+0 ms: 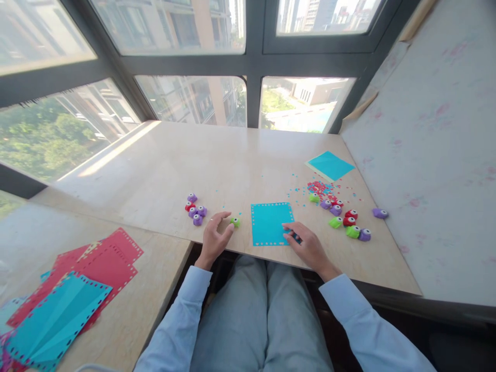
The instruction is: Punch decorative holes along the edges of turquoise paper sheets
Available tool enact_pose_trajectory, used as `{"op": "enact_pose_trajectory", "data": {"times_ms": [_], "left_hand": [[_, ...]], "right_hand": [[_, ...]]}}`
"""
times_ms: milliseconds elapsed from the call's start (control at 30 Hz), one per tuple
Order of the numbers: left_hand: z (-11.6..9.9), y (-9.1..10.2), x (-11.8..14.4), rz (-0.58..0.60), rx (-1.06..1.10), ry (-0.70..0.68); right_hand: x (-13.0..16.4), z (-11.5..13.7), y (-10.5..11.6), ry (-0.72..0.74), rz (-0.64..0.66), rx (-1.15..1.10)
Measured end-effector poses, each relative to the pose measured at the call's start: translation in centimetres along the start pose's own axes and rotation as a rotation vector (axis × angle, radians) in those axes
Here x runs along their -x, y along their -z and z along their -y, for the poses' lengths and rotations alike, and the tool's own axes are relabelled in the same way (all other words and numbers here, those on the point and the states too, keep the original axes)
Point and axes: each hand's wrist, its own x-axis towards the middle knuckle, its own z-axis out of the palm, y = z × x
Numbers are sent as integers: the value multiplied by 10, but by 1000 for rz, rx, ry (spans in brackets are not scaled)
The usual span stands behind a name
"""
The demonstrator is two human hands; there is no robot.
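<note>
Light-blue jeans (228,320) are framed below the hole-bordered turquoise paper sheet (271,222), over whose right edge the right hand (309,245) is curled, any grip hidden. Left of the sheet, a green googly-eyed figure (235,222) is partly ringed by the half-open left hand (215,235), contact unclear; evenness would be best served by the sheet being pressed flat.

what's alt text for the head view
The right hand is at the right edge of a square blue paper sheet with holed borders, the left hand beside a small green eye-topped piece, on a pale wooden table. Similar purple and red pieces lie either side, red and blue confetti at right.
</note>
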Motion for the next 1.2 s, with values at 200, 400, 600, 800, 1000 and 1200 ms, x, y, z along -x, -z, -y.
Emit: {"op": "enact_pose_trajectory", "data": {"times_ms": [200,400,600,800,1000,1200], "left_hand": [[0,-1,-3,63,-74,-49],[-3,-4,-5,113,-231,-167],[-2,-3,-4,143,-223,-214],[-1,-3,-4,147,-256,-251],[-4,-5,-2,139,-297,-257],[-5,-6,-1,125,-318,-258]], "right_hand": [[0,0,1,-121,-26,-165],[-5,-8,13,-318,-322,-479],[-20,-21,12,-401,-244,-172],[-44,-5,8,-332,-42,352],[-63,4,7,-426,113,602],[-65,-13,5,-421,89,481]]}}
